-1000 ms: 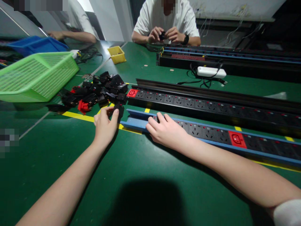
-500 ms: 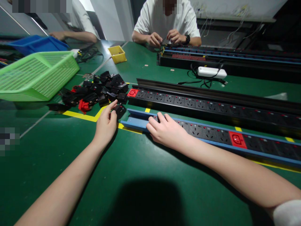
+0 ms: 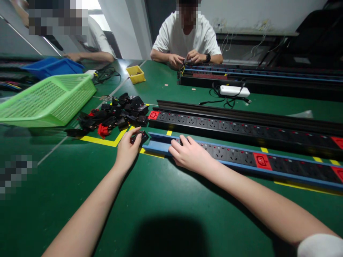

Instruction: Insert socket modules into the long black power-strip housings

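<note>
My left hand (image 3: 128,149) is closed on a black socket module (image 3: 141,137), pinched between thumb and fingers just off the left end of a blue channel rail (image 3: 157,145). Over the rail, my right hand (image 3: 189,152) has its fingers curled onto the end socket module (image 3: 180,141) of the row, which they largely cover. Black sockets and a red socket (image 3: 262,161) fill the rail to the right, while its left end is bare. Beyond my left hand lies a heap of loose black modules (image 3: 115,116), with a red module (image 3: 103,131) among them.
Behind the blue rail runs a black socket strip (image 3: 214,134). A green basket (image 3: 77,103), blue bin (image 3: 53,67) and yellow box (image 3: 135,74) stand left. A white power strip (image 3: 234,91) lies farther back. Across the table (image 3: 160,210), a co-worker (image 3: 187,39) handles another strip.
My left thumb and fingers have closed more around the black module, which sits slightly nearer the rail's end. The right hand stays on the rail. The whole view has shifted a little.
</note>
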A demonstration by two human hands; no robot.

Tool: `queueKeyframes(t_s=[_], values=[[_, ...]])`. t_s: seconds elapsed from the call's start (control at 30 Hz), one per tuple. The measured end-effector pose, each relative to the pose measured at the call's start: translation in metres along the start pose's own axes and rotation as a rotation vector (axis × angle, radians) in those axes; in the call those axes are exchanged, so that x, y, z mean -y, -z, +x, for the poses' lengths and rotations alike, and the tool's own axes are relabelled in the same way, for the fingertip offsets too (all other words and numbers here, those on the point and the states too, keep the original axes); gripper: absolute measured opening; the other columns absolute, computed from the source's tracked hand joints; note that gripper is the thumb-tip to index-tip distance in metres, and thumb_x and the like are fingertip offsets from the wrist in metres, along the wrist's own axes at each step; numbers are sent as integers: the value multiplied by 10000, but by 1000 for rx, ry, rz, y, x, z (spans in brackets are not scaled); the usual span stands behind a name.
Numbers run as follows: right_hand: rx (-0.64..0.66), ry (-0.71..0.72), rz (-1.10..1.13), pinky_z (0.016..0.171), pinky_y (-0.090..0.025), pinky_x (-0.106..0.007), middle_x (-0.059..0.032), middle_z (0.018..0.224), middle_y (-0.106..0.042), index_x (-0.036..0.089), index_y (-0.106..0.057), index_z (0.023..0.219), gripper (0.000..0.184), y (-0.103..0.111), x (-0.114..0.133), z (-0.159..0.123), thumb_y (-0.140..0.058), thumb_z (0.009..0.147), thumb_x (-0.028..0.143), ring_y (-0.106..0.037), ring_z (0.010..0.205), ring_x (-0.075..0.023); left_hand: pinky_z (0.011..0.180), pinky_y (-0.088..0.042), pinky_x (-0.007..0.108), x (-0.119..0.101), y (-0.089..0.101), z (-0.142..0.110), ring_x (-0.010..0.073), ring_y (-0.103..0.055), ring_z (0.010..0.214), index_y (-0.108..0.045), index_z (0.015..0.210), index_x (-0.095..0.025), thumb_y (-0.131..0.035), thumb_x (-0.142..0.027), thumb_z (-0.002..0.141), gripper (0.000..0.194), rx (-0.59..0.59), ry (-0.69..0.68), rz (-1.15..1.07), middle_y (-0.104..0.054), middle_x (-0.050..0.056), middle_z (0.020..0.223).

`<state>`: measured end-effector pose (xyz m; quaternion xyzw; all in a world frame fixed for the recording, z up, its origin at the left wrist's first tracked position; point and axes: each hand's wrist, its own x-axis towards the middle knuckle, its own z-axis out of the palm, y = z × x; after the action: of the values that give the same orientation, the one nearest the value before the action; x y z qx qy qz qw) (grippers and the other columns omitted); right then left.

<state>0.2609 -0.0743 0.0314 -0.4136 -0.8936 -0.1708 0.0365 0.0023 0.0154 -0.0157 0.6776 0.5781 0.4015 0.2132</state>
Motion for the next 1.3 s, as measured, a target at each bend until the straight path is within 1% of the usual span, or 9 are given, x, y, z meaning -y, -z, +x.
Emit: queueKeyframes(t_s=[0.17,0.37,0.53,0.63,0.7,0.77,0.93,1.13,1.3], values=[[35,-13,17,813,-451,-410,-127,1179,-623,155,-577,1116,200,3,0,2,-466,984,257,-580,1078,-322,867,-527,378,1,-2,3,203,-630,873,-668,1293,-253,-609,-510,881,489,-20,27,-11,-676,67,1069],[58,-33,45,829,-450,-406,-138,1193,-633,161,-576,1168,232,5,0,1,-482,982,263,-579,1083,-311,895,-506,397,-1,1,-3,222,-610,914,-699,1231,-254,-638,-516,861,458,-20,-32,104,-641,57,999],[15,-41,80,857,-468,-402,-142,1509,-477,265,-412,1467,538,8,-2,0,-557,949,266,-602,1086,-286,856,-528,362,-2,2,-5,202,-635,904,-708,1190,-228,-581,-523,897,435,-33,66,-59,-678,73,1075],[25,-169,111,856,-485,-392,-186,1557,-424,185,-340,1531,692,8,1,1,-615,931,391,-610,1084,-284,866,-539,333,-3,0,-2,194,-656,960,-669,1241,-207,-521,-509,936,454,-190,145,-207,-699,85,1138],[30,-315,131,865,-490,-400,-213,1513,-469,110,-338,1529,803,7,6,3,-648,902,505,-612,1080,-295,902,-537,321,-6,-2,-2,190,-655,1014,-657,1247,-206,-497,-481,955,432,-297,149,-209,-697,83,1173],[33,-420,143,888,-481,-410,-216,1408,-558,65,-393,1488,843,5,11,4,-659,879,583,-608,1079,-307,920,-537,313,-9,-3,-3,184,-656,1033,-654,1234,-201,-479,-453,966,408,-332,137,-182,-694,80,1183],[31,-450,128,898,-452,-410,-184,1243,-642,52,-461,1434,821,3,17,3,-592,900,661,-604,1043,-308,927,-542,325,-8,-6,-1,190,-664,1021,-671,1196,-188,-476,-459,960,409,-275,109,-186,-706,77,1149],[39,-415,127,894,-449,-411,-196,1268,-633,36,-434,1462,855,4,14,2,-513,926,696,-594,1067,-310,950,-517,349,5,-9,5,217,-660,1030,-725,1097,-215,-537,-473,912,368,-117,121,-270,-726,51,1095],[38,-410,135,913,-452,-428,-211,1300,-623,31,-431,1472,852,3,14,2,-530,927,678,-594,1087,-320,924,-509,335,-1,-8,3,215,-653,997,-735,1036,-214,-550,-442,897,325,-73,98,-295,-730,34,1042]])
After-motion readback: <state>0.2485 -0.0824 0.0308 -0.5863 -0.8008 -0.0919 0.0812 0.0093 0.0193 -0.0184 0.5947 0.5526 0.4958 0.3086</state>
